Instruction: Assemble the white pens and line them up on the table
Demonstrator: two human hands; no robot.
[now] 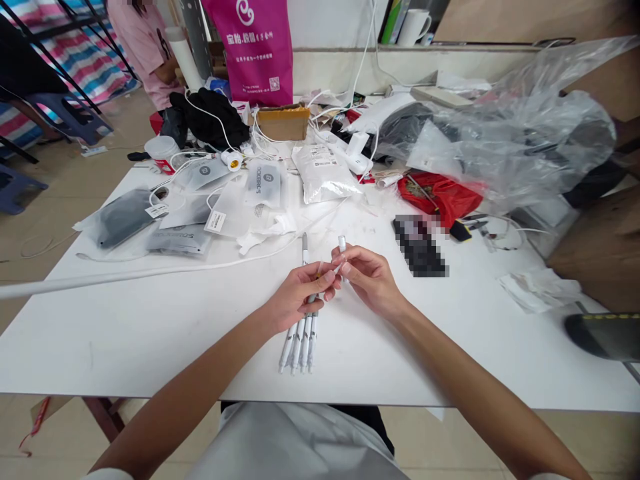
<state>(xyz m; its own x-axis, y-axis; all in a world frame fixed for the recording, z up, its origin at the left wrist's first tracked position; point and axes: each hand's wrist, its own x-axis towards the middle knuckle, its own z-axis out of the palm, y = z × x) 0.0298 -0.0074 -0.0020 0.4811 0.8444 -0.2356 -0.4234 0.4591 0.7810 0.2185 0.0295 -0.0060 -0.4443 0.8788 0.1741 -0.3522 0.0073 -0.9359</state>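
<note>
My left hand [303, 293] and my right hand [367, 277] meet above the middle of the white table, fingertips nearly touching. A small white piece, too small to name, is pinched between them. A short white cylinder [342, 245] sticks up at the fingers of my right hand. Both hands are closed. Below my left hand several white pens [300, 343] lie side by side, their near ends toward the table's front edge; the hand covers their upper parts. A grey tip [305, 248] shows just beyond its fingers.
Packaged pouches [180, 237] lie at the left, a white plastic bag [325, 173] behind the hands. A dark, pixelated flat object [421, 245] and a red bag [440, 197] are at the right. A white cable [150, 272] crosses the left side. A person in pink [145, 50] is at the back left.
</note>
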